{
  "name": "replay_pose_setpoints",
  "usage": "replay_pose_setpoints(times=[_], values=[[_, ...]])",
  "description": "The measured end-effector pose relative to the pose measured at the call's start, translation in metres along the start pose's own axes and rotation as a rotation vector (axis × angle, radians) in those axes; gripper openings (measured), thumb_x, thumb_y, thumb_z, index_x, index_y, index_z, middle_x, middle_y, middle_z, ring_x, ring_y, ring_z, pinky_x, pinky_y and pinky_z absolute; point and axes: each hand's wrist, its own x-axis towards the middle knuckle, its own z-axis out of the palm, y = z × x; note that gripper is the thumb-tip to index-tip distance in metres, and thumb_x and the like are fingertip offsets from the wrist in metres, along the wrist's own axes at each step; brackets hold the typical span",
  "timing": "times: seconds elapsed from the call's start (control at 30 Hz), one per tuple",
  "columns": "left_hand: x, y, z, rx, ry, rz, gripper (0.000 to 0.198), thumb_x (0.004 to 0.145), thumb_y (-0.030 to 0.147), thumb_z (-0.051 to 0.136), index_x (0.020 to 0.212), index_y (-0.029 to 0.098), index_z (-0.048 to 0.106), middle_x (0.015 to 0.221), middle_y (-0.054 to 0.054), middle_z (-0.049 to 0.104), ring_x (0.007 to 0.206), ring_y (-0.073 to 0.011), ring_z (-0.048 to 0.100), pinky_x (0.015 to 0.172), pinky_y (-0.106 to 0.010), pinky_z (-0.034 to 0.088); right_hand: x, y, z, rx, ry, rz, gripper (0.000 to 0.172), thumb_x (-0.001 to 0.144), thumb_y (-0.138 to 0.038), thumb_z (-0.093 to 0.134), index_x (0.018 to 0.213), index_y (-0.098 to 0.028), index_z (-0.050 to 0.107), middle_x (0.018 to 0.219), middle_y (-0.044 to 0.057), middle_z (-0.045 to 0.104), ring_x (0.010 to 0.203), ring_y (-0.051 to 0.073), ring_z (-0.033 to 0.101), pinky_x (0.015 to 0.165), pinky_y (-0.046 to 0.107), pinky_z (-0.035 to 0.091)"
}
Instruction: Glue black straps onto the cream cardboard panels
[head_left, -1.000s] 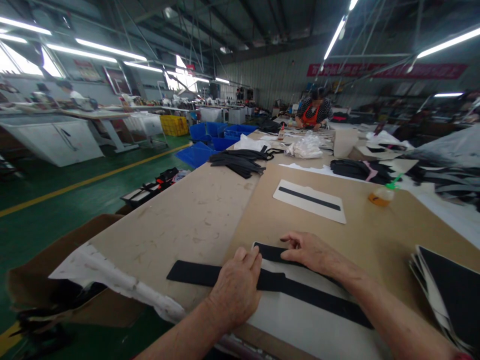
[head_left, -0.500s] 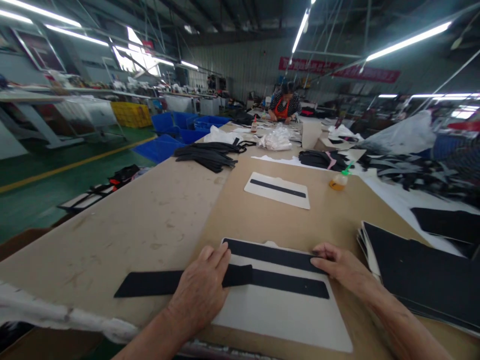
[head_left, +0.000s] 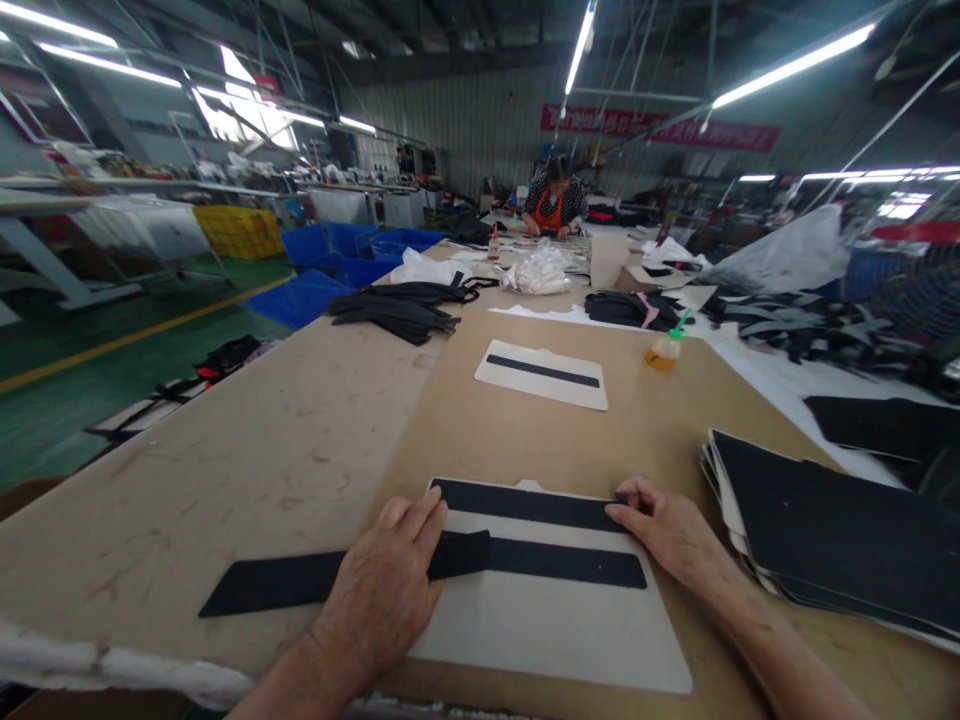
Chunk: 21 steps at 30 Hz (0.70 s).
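A cream board (head_left: 555,640) lies flat before me, with a black strip (head_left: 525,503) along its far edge. My left hand (head_left: 386,575) lies palm down, its outstretched fingertips resting on that strip's left end. At the other end, my right hand (head_left: 667,525) pinches the strip's tip between thumb and fingers, lifting it slightly. A second black strip (head_left: 570,565) crosses the board's middle. Overlapping this one is a loose black strip (head_left: 270,583), which passes beneath my left hand and sticks out past the board's left side; its covered part is hidden.
Farther up the table (head_left: 300,430) lies another cream board (head_left: 525,393) with one black strip. A green-tipped bottle (head_left: 664,350) stands to its right. Stacked black sheets (head_left: 847,530) lie at right, bundled black strips (head_left: 397,308) at far left. A person (head_left: 555,200) works at the far end.
The view has shifted slightly right. My right fingers now pinch the strip's end, whose tip turns up a little. My left hand stays in place on the board.
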Motion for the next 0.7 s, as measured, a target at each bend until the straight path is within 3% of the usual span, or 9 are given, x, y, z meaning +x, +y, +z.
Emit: replay_pose_setpoints(times=[0.2, 0.3, 0.37, 0.43, 0.5, 0.6, 0.7], values=[[-0.002, 0.0, -0.001, -0.017, -0.018, -0.009, 0.063, 0.075, 0.018, 0.059, 0.137, 0.008, 0.054, 0.148, -0.013, 0.049, 0.123, -0.0307, 0.049, 0.112, -0.045, 0.04, 0.001, 0.002, 0.004, -0.101, 0.039, -0.018, 0.017, 0.081, -0.04, 0.059, 0.085, -0.024, 0.061, 0.076, 0.0, 0.064, 0.07, 0.019, 0.06, 0.066, 0.031, 0.041], [-0.002, -0.001, -0.002, -0.01, -0.007, -0.003, 0.06, 0.077, 0.018, 0.056, 0.136, 0.009, 0.054, 0.147, -0.012, 0.05, 0.124, -0.0298, 0.047, 0.113, -0.045, 0.039, -0.003, -0.003, 0.005, -0.202, 0.111, -0.115, 0.014, 0.085, -0.032, 0.058, 0.093, -0.021, 0.061, 0.096, 0.006, 0.065, 0.084, 0.02, 0.063, 0.077, 0.032, 0.046], [0.0, -0.001, -0.003, 0.002, -0.008, 0.006, 0.06, 0.078, 0.017, 0.052, 0.138, 0.009, 0.053, 0.146, -0.012, 0.051, 0.124, -0.0294, 0.047, 0.113, -0.045, 0.038, -0.008, -0.013, 0.006, -0.314, 0.074, -0.202, 0.012, 0.09, -0.023, 0.051, 0.093, -0.02, 0.062, 0.101, 0.008, 0.065, 0.088, 0.02, 0.064, 0.08, 0.032, 0.047], [0.004, 0.001, -0.007, 0.023, -0.018, 0.026, 0.062, 0.079, 0.015, 0.049, 0.142, 0.011, 0.048, 0.144, -0.013, 0.053, 0.125, -0.0293, 0.047, 0.111, -0.045, 0.04, -0.016, -0.029, 0.007, -0.481, -0.002, -0.283, 0.023, 0.09, -0.01, 0.042, 0.092, -0.019, 0.063, 0.099, 0.009, 0.066, 0.089, 0.021, 0.065, 0.079, 0.032, 0.048], [0.009, 0.006, -0.011, 0.065, -0.036, 0.05, 0.066, 0.08, 0.013, 0.047, 0.146, 0.015, 0.043, 0.14, -0.015, 0.055, 0.124, -0.0301, 0.048, 0.106, -0.046, 0.044, -0.024, -0.047, 0.01, -0.656, -0.042, -0.357, 0.038, 0.086, 0.0, 0.039, 0.107, -0.019, 0.064, 0.098, 0.01, 0.067, 0.088, 0.023, 0.067, 0.075, 0.033, 0.049], [0.019, 0.015, -0.018, 0.135, -0.069, 0.072, 0.067, 0.081, 0.013, 0.046, 0.147, 0.023, 0.041, 0.123, -0.016, 0.062, 0.114, -0.0306, 0.056, 0.093, -0.045, 0.052, -0.033, -0.071, 0.016, -0.821, -0.084, -0.42, 0.069, 0.084, 0.002, 0.041, 0.144, -0.032, 0.043, 0.097, 0.012, 0.068, 0.083, 0.024, 0.068, 0.067, 0.032, 0.05], [0.026, 0.021, -0.02, 0.148, -0.073, 0.08, 0.065, 0.08, 0.011, 0.044, 0.143, 0.025, 0.046, 0.113, -0.014, 0.061, 0.104, -0.0289, 0.06, 0.085, -0.042, 0.054, -0.035, -0.082, 0.024, -0.906, -0.141, -0.444, 0.074, 0.087, -0.002, 0.043, 0.149, -0.043, 0.033, 0.096, 0.014, 0.067, 0.084, 0.026, 0.067, 0.066, 0.034, 0.05]])
